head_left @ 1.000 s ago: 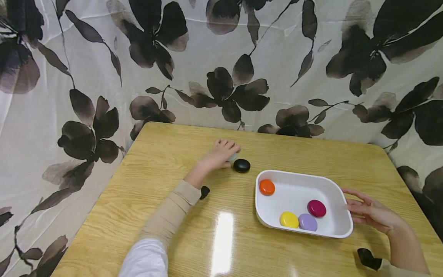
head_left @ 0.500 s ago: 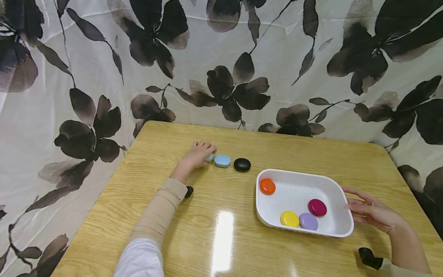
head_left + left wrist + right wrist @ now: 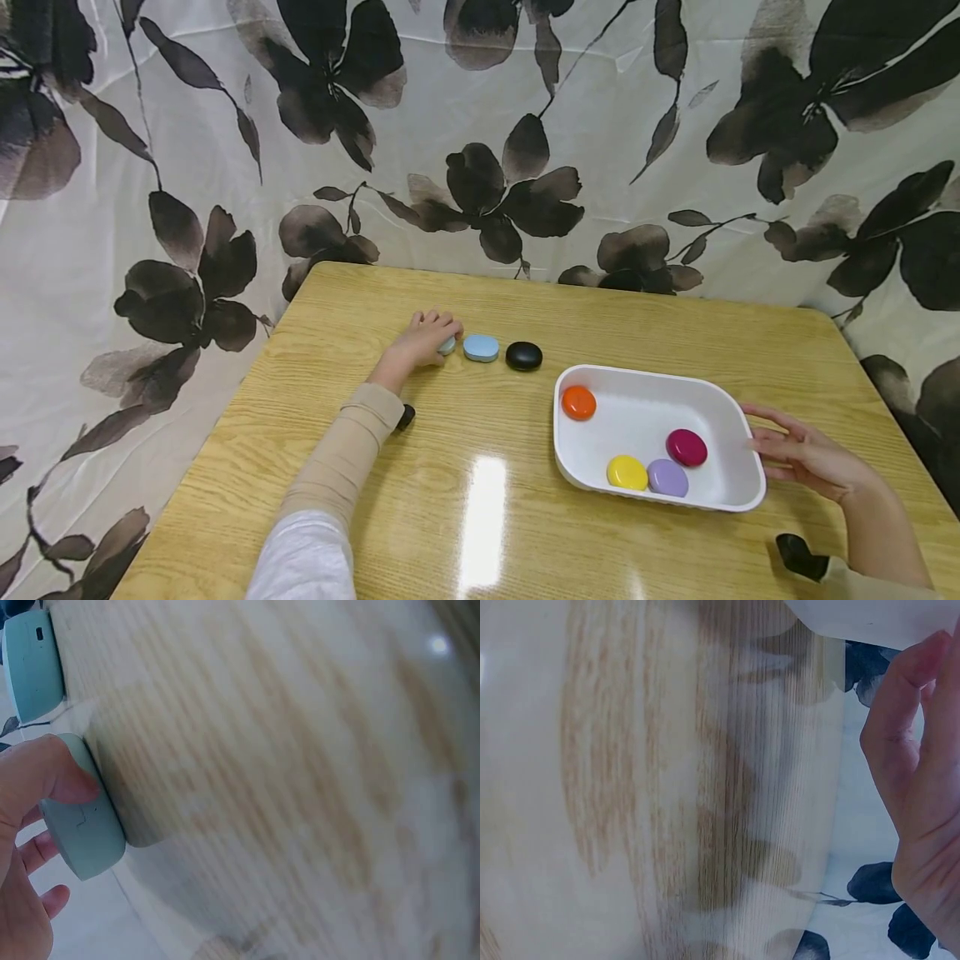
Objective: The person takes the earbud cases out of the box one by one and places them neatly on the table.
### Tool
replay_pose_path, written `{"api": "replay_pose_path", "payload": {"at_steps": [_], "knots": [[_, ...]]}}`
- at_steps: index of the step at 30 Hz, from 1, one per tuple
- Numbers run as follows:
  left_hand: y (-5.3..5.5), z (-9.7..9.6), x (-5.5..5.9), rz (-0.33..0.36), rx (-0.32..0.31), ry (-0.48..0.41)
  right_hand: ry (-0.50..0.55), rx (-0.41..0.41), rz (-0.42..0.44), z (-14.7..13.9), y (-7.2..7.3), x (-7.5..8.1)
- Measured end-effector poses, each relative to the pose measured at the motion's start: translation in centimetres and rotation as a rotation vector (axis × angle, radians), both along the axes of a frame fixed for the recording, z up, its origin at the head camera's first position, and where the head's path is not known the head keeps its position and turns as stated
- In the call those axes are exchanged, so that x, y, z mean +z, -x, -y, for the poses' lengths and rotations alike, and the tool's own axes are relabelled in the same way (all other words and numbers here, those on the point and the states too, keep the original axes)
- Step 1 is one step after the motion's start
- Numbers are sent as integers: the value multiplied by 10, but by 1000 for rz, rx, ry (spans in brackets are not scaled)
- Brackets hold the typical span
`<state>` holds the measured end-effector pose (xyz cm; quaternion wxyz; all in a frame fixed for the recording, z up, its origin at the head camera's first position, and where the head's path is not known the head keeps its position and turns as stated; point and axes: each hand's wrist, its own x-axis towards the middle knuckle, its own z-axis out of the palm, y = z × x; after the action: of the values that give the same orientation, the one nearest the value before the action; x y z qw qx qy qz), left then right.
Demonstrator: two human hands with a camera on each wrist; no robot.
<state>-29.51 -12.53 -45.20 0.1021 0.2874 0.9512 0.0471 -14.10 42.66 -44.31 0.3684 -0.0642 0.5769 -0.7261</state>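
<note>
On the table, my left hand (image 3: 423,340) pinches a pale green rounded block (image 3: 86,817), thumb on one face and fingertips behind. The block sits right at the wood surface and is partly hidden by the hand in the head view. Just right of it lies a light blue oblong block (image 3: 481,348) with a small dark slot in its side, then a black rounded one (image 3: 523,356). My right hand (image 3: 813,458) rests its extended fingertips against the right end of a white tray (image 3: 652,379); only a corner of that tray shows in the right wrist view.
Inside the tray lie an orange disc (image 3: 579,402), a yellow disc (image 3: 627,472), a lilac disc (image 3: 667,477) and a crimson disc (image 3: 686,447). A floral cloth (image 3: 480,100) hangs behind the wooden table (image 3: 420,500).
My left hand has moved left with the pale green block, away from the black one, uncovering the light blue block between them. In the last half second it shifts only slightly; my right hand stays put.
</note>
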Motion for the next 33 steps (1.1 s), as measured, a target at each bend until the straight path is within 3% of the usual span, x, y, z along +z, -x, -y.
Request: {"api": "replay_pose_path", "payload": {"at_steps": [9, 17, 20, 25, 29, 33], "knots": [[-1, -2, 0, 31, 36, 21, -11, 2, -5, 1, 0, 0], [-3, -16, 13, 8, 67, -71, -16, -8, -15, 2, -1, 2], [-6, -34, 22, -54, 17, -98, -18, -11, -13, 2, -1, 1], [-20, -75, 36, -177, -127, -115, -28, -18, -12, 1, -2, 0], [-40, -108, 41, -250, -213, -45, -45, -30, -7, 1, -2, 0], [-61, -137, 43, -289, -236, 56, -29, -25, -21, 1, -3, -1]]}}
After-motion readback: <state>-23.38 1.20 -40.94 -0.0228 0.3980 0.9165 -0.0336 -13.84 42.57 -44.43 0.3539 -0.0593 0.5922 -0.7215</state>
